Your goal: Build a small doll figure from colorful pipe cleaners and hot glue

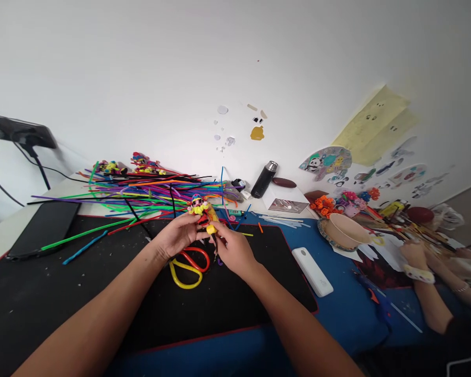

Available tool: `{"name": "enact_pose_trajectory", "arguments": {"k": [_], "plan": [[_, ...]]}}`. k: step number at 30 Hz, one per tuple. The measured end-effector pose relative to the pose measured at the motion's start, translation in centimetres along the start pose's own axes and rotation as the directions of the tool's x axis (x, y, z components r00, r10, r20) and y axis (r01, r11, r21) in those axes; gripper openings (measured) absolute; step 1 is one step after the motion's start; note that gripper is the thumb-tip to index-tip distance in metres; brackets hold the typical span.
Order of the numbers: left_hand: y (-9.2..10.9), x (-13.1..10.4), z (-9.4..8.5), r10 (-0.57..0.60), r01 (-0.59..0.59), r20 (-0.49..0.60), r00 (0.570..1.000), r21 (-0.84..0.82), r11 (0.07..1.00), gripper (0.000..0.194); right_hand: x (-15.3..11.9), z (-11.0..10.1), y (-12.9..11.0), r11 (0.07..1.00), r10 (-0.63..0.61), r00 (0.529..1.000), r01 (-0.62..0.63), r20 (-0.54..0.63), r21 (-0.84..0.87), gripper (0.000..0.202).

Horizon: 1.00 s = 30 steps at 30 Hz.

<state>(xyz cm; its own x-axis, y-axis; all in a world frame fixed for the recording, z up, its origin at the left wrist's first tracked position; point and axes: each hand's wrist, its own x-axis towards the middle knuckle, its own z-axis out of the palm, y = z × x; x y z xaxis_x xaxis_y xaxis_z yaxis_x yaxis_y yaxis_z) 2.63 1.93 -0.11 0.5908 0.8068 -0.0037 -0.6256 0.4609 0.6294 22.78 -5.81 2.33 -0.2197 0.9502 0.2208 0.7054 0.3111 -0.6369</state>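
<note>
A small pipe-cleaner figure (pixel 199 207) with a blue and red head and a yellow body is held up between my two hands over the black mat. My left hand (pixel 178 234) is closed around its left side and underside, fingers beneath it. Closed on the figure's lower right, my right hand (pixel 235 248) has thumb and fingers at a yellow part (pixel 211 229). The fingers partly hide the lower end. Just under my hands lie scissors with one yellow and one red handle loop (pixel 186 286); their blades are not visible.
A heap of colored pipe cleaners (pixel 157 191) lies behind the mat (pixel 235 314), with similar figures (pixel 141 159) against the wall. A black phone (pixel 43 230) is at left. Rightward are a black flask (pixel 264 179), white power bank (pixel 312 272), pink bowl (pixel 347 230) and another person's hands (pixel 414 254).
</note>
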Motion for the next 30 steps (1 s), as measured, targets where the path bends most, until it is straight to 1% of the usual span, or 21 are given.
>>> {"name": "enact_pose_trajectory", "arguments": {"k": [2,5,8,11,13,16,18,21,25,28,30], "plan": [[0.1,0.0,0.0,0.023,-0.023,0.006,1.000,0.001,1.000,0.019,0.1,0.6,0.4,0.982,0.024,1.000,-0.026,0.013,0.188,0.054],[0.2,0.0,0.1,0.035,-0.035,0.002,0.999,0.008,0.999,0.015,0.2,1.4,0.7,0.887,0.068,0.994,-0.097,0.081,0.451,0.054],[0.3,-0.2,0.5,0.057,-0.057,-0.001,0.998,0.022,0.998,0.017,0.3,1.9,0.8,0.746,0.121,0.985,-0.171,0.121,0.644,0.051],[0.2,-0.2,1.0,0.094,-0.093,-0.016,0.995,0.056,0.994,0.027,0.5,2.4,0.5,0.588,0.198,0.976,-0.194,0.093,0.785,0.048],[0.1,-0.2,1.1,0.096,-0.095,-0.011,0.995,0.079,0.992,0.033,0.6,2.8,0.2,0.483,0.257,0.964,-0.187,0.066,0.855,0.047],[0.0,-0.1,0.8,0.084,-0.083,-0.006,0.996,0.085,0.993,0.036,0.9,3.5,-0.2,0.356,0.314,0.948,-0.177,0.061,0.918,0.048],[0.0,0.0,0.6,0.090,-0.088,-0.025,0.996,0.073,0.993,0.034,1.1,3.9,-0.5,0.299,0.342,0.938,-0.168,0.059,0.939,0.050],[0.0,0.1,0.6,0.112,-0.109,-0.051,0.992,0.057,0.992,0.032,1.4,4.3,-0.6,0.258,0.401,0.916,-0.133,0.019,0.957,0.049],[0.1,-0.1,0.9,0.130,-0.126,-0.048,0.990,0.069,0.990,0.033,1.6,4.5,-0.5,0.248,0.437,0.900,-0.113,-0.006,0.962,0.050],[0.2,-0.1,1.2,0.145,-0.139,-0.054,0.988,0.099,0.985,0.032,1.6,4.6,-0.1,0.195,0.469,0.882,-0.149,0.041,0.969,0.048],[0.2,-0.2,1.3,0.137,-0.130,-0.055,0.989,0.111,0.985,0.030,1.6,4.7,0.0,0.139,0.488,0.867,-0.194,0.104,0.971,0.046]]}}
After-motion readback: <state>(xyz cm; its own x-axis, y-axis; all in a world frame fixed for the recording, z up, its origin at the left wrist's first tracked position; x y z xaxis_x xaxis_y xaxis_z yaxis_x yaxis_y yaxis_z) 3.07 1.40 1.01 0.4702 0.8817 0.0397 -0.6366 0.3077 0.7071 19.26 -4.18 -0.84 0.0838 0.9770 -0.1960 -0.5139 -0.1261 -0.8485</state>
